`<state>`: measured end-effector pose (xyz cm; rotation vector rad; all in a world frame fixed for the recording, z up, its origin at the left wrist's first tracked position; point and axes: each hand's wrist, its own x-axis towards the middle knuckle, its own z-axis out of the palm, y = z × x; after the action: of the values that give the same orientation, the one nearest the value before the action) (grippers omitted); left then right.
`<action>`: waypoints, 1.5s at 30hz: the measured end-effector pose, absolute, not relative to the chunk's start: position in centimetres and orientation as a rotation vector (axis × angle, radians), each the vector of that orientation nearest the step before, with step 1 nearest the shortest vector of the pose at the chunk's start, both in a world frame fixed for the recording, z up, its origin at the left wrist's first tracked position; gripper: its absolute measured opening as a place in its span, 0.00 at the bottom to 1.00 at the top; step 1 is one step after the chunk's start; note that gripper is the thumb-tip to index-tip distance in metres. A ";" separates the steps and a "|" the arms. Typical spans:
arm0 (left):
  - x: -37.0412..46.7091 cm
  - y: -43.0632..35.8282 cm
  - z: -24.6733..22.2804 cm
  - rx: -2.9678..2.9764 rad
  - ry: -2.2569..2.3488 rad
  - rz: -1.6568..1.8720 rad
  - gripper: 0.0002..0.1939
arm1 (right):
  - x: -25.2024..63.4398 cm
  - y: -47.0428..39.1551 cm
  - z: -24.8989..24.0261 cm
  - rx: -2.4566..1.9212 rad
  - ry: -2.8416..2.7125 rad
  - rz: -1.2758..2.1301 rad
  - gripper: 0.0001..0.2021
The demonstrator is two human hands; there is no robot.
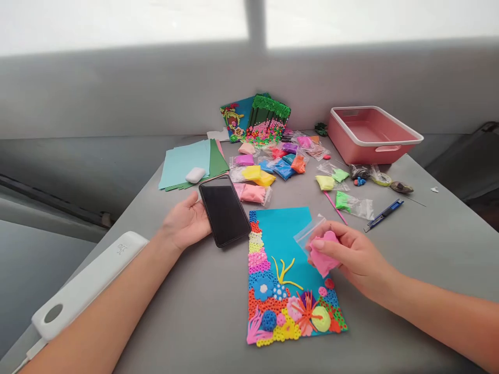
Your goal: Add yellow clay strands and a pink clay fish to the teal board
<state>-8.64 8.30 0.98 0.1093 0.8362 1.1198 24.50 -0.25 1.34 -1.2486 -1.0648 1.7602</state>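
Palm up at the left, my left hand (189, 221) supports a black smartphone (226, 210) with a dark screen; its fingers are hidden beneath the phone. My right hand (353, 254) pinches a small zip bag of pink clay (325, 252) above the right side of a blue board (284, 228). Colourful clay pieces cover the board's left edge and bottom like a reef: ringed dots, flowers and balls. Thin yellow strands (286, 275) branch over the blue middle. An orange spiky piece (307, 313) lies beside a pale yellow ball (321, 318).
Several bags of coloured clay (265, 176) lie behind the board. Two decorated pictures (268, 117) lean at the back, left of a pink bin (374, 140). A blue cutter (384, 215) lies right. Coloured sheets (185, 161), a white case (195, 175) and a power bank (89, 280) are left.
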 end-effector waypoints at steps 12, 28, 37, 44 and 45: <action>-8.9 7.9 2.2 0.315 1.198 1.014 0.13 | 24.3 0.9 2.4 -1.221 -0.838 1.615 0.16; -8.4 8.5 2.2 0.656 1.403 0.914 0.16 | 26.4 5.9 -1.0 -1.305 -1.183 1.188 0.14; -9.2 5.4 1.5 1.614 1.871 0.676 0.31 | 26.6 5.3 -1.0 -1.286 -1.297 1.102 0.12; -10.8 2.3 -0.1 2.302 1.563 0.726 0.23 | 26.6 5.1 -1.3 -1.264 -1.310 1.092 0.12; -11.0 2.0 -0.3 2.354 1.545 0.726 0.23 | 26.6 5.0 -1.3 -1.266 -1.316 1.099 0.12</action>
<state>-11.01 2.02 -0.34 2.3541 1.5451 0.7257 26.58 5.01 -1.34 -1.2657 -1.3158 1.0987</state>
